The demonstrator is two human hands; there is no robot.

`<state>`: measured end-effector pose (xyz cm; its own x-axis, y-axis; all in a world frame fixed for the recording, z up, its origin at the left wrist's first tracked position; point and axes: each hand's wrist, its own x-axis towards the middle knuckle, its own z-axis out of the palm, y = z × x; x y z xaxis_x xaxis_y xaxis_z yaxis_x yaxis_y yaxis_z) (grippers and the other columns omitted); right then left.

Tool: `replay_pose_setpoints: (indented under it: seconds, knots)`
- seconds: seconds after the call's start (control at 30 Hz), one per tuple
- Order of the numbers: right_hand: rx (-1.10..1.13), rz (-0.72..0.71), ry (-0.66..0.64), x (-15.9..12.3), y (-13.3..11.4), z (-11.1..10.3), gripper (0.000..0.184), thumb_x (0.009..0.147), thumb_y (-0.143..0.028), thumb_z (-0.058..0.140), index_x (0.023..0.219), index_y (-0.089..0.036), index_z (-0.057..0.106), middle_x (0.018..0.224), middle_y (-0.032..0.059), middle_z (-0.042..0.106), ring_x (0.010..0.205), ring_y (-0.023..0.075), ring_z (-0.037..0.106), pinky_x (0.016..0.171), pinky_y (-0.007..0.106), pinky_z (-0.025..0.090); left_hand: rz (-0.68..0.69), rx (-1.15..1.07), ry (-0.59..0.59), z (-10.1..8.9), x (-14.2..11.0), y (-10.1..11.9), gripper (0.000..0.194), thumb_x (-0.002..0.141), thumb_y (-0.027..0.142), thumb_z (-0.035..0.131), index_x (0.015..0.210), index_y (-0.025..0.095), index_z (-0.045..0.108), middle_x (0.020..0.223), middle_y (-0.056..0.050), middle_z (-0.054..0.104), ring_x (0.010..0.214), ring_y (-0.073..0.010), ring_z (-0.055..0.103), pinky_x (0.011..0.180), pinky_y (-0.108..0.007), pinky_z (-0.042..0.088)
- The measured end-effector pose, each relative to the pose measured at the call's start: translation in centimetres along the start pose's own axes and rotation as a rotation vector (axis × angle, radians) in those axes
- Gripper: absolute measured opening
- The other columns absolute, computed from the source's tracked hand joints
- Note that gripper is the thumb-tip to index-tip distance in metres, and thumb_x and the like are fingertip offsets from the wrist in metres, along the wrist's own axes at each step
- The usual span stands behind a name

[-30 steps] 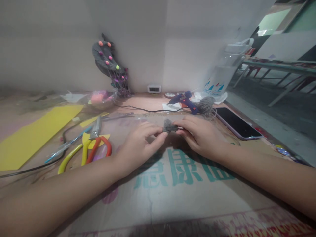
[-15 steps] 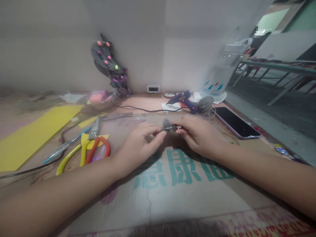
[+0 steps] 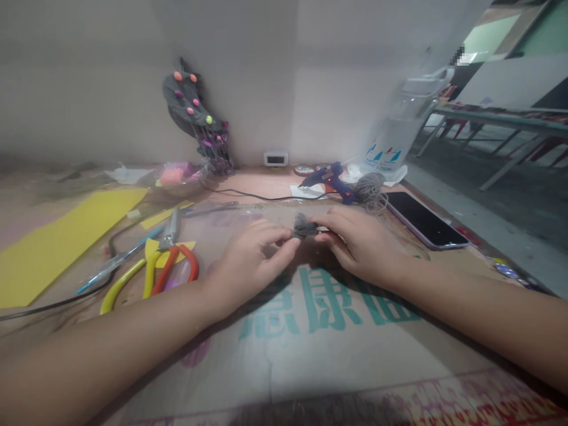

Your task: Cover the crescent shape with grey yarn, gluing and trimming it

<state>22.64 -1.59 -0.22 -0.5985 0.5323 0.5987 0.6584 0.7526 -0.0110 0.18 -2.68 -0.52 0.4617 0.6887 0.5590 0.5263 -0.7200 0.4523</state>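
Note:
A small dark grey piece (image 3: 304, 226), soft-looking like yarn or cloth, is held up between my two hands just above the table. My left hand (image 3: 261, 251) pinches its left side between thumb and fingers. On the other side, the fingertips and thumb of my right hand (image 3: 348, 239) grip its right edge. The exact kind of the piece is too blurred to make out. Behind my right hand lie a loose bundle of grey yarn (image 3: 370, 190) and a blue glue gun (image 3: 331, 179) with a small red light.
Pliers (image 3: 171, 236) with red and yellow handles and a yellow sheet (image 3: 66, 248) lie at left. A phone (image 3: 423, 220) and a clear water bottle (image 3: 390, 130) are at right. A grey crescent ornament (image 3: 189, 103) leans on the wall. A black cord (image 3: 266, 197) crosses behind my hands.
The grey piece has turned slightly between my fingers and shows a broader face. Both hands stay in nearly the same place.

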Motion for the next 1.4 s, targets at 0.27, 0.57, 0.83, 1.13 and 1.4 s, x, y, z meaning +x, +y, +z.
replay_pose_setpoints:
  seconds: [0.27,0.57,0.83,1.13,1.4]
  knots:
    - [-0.048,-0.011,0.020,0.11,-0.07,-0.01,0.028,0.100,-0.028,0.041,0.107,-0.017,0.065,0.088,0.0097,0.068,0.080,0.0210,0.060,0.068,0.032,0.043,-0.020,-0.004,-0.011,0.14,0.03,0.01,0.020,0.092,0.027,0.053,0.076,0.020,0.062,0.077,0.000,0.068,0.076,-0.0158,0.061,0.078,-0.032,0.046]
    - [-0.110,-0.059,0.028,0.25,-0.01,-0.08,0.032,0.101,-0.027,0.037,0.104,-0.016,0.067,0.080,0.0082,0.065,0.073,0.0198,0.057,0.063,0.031,0.041,-0.023,-0.005,-0.017,0.11,-0.06,-0.08,0.021,0.092,0.026,0.053,0.075,0.019,0.062,0.078,-0.001,0.068,0.077,-0.0160,0.060,0.077,-0.032,0.045]
    - [-0.065,-0.053,-0.007,0.24,0.05,-0.27,0.030,0.101,-0.028,0.038,0.107,-0.015,0.065,0.083,0.0087,0.065,0.075,0.0196,0.057,0.065,0.030,0.042,-0.004,0.009,-0.009,0.18,-0.09,-0.15,0.019,0.092,0.027,0.053,0.077,0.020,0.063,0.079,0.000,0.069,0.078,-0.0159,0.061,0.079,-0.032,0.046]
    - [-0.038,-0.059,-0.006,0.28,0.19,-0.25,0.030,0.100,-0.026,0.039,0.104,-0.014,0.066,0.082,0.0096,0.067,0.075,0.0202,0.059,0.065,0.030,0.043,0.014,0.007,-0.014,0.28,-0.08,-0.34,0.019,0.092,0.025,0.054,0.078,0.018,0.064,0.079,0.000,0.068,0.078,-0.0150,0.060,0.078,-0.030,0.044]
    - [0.111,0.113,0.008,-0.01,0.16,0.03,0.029,0.099,-0.030,0.039,0.114,-0.016,0.061,0.102,0.0106,0.070,0.088,0.0225,0.064,0.074,0.033,0.048,-0.029,-0.026,0.001,0.21,0.04,-0.25,0.018,0.092,0.026,0.055,0.077,0.018,0.063,0.078,0.001,0.067,0.076,-0.0143,0.059,0.075,-0.028,0.044]
